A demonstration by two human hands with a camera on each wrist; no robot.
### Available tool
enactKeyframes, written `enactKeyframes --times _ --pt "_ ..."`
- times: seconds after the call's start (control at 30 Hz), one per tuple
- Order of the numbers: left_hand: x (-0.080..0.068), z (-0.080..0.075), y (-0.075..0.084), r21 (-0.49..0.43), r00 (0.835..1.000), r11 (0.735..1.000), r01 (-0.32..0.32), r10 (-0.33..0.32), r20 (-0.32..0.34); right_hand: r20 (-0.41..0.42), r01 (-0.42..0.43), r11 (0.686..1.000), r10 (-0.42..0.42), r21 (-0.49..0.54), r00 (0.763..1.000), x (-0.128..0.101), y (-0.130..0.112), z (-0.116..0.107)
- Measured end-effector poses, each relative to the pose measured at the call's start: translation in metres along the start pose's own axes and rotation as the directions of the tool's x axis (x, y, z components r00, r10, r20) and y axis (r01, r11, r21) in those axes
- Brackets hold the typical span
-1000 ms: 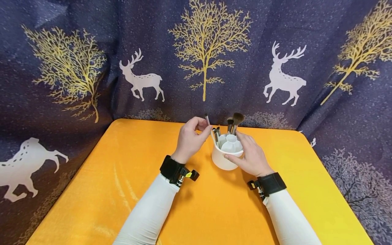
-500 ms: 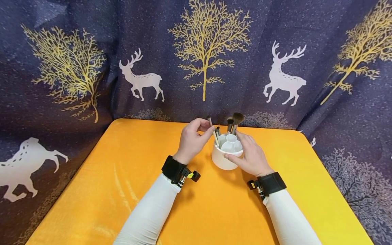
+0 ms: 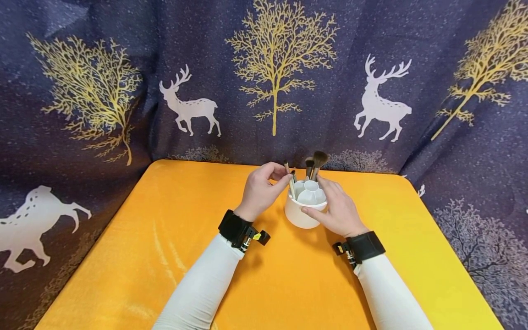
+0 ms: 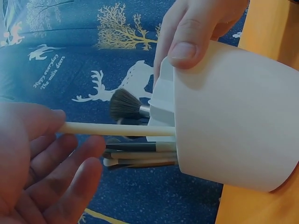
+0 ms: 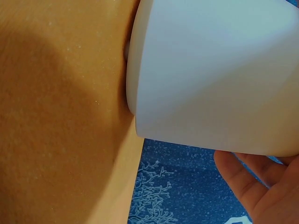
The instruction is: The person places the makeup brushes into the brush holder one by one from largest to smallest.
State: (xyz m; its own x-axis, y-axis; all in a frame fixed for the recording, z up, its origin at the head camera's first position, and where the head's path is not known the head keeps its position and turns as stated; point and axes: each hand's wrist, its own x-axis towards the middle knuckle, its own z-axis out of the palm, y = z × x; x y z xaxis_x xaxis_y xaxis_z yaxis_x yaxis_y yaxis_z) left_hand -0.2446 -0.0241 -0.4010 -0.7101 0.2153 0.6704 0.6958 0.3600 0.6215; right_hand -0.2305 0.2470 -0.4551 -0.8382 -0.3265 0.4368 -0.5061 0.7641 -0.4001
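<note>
A white round brush holder (image 3: 300, 216) with inner dividers stands upright on the table. My left hand (image 3: 263, 189) pinches a thin makeup brush with a cream handle (image 4: 117, 129) between thumb and fingers. The handle's lower end is inside the holder's rim, at its left side. My right hand (image 3: 339, 208) grips the holder from the right, thumb at the front near the rim. Several slimmer brushes (image 4: 138, 156) stand in the holder beside the pinched one. Toward the back rises a large fluffy brush (image 3: 320, 159), with a smaller dark brush (image 3: 309, 162) next to it.
An orange cloth covers the table (image 3: 165, 256). Behind it hangs a dark blue curtain (image 3: 231, 55) printed with deer and trees, close to the table's back edge.
My left hand has moved slightly right and down, lowering the brush further into the holder. My right hand and the holder have stayed in place.
</note>
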Motion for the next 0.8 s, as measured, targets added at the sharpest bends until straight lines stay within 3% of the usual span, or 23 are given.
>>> enactKeyframes --times 0.23,0.43,0.8 --pt "-0.0003 0.0005 0.0007 0.085 0.995 0.994 0.062 -0.068 0.071 -0.012 0.016 1.0 -0.017 -0.005 1.0 0.0009 0.0001 0.0015" --pt "-0.0003 0.0001 -0.0026 0.14 0.997 0.989 0.054 -0.061 0.047 -0.014 0.02 1.0 -0.02 -0.005 1.0 0.0014 0.0007 0.0019" --pt "-0.0002 -0.0032 -0.003 0.114 0.994 0.99 0.078 -0.086 0.068 -0.01 0.023 1.0 -0.023 -0.005 1.0 0.0011 0.0033 0.0025"
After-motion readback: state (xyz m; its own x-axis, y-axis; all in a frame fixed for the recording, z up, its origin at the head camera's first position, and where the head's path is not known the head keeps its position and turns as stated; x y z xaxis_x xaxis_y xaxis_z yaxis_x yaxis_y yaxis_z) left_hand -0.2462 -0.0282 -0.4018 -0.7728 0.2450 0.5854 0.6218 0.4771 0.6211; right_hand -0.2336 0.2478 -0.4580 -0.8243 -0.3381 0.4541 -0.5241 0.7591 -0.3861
